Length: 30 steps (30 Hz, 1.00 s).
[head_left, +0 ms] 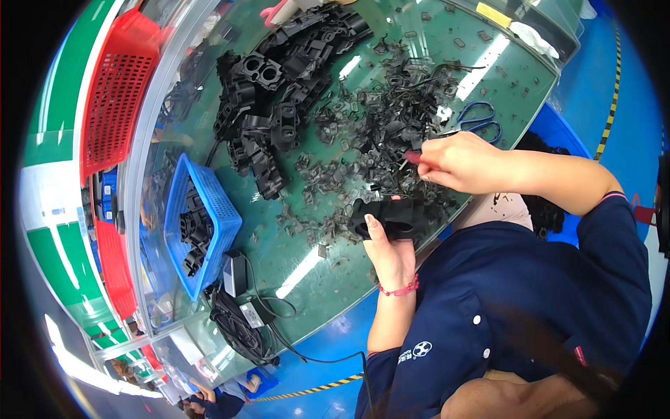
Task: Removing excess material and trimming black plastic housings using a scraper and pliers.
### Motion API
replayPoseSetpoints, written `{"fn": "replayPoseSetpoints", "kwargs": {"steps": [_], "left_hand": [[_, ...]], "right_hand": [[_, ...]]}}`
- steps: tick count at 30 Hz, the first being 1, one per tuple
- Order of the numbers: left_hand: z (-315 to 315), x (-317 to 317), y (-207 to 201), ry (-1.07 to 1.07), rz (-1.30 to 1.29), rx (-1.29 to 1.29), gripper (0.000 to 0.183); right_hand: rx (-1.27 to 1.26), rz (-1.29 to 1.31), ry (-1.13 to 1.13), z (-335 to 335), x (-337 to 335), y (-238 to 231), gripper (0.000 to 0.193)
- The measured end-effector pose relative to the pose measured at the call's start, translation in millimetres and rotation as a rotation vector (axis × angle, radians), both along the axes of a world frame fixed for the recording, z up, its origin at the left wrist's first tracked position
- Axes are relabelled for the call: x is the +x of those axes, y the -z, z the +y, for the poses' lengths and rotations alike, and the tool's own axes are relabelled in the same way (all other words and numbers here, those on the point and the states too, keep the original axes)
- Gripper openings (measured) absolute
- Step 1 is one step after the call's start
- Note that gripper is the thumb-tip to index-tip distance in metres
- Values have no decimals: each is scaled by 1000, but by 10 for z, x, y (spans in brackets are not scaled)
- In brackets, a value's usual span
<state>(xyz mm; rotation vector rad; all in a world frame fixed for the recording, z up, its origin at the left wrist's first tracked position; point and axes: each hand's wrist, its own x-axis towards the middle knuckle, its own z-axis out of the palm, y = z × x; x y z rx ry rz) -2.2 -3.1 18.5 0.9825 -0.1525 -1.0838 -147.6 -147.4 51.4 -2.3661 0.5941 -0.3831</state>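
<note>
My left hand grips a black moulded plastic part just above the near edge of the glass-topped table. My right hand is closed around a small trimming tool with a red handle, its tip pointing down toward the part. The two hands are a short distance apart. A red cord bracelet sits on my left wrist.
A heap of black plastic parts lies at the far middle, with scattered black trimmings beside it. A blue basket holds more parts. Blue-handled scissors, a small fan, a power adapter and red crates surround the table.
</note>
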Motion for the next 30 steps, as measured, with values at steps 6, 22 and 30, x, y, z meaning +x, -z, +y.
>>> {"fn": "replayPoseSetpoints", "kwargs": {"steps": [6, 22, 30], "left_hand": [[17, 77, 79, 60, 159, 7, 44], [35, 37, 31, 277, 166, -215, 74], [-10, 32, 61, 244, 191, -71, 63]], "right_hand": [[597, -128, -33, -30, -12, -55, 18], [1049, -507, -6, 187, -123, -19, 14], [832, -529, -57, 233, -66, -81, 11]]}}
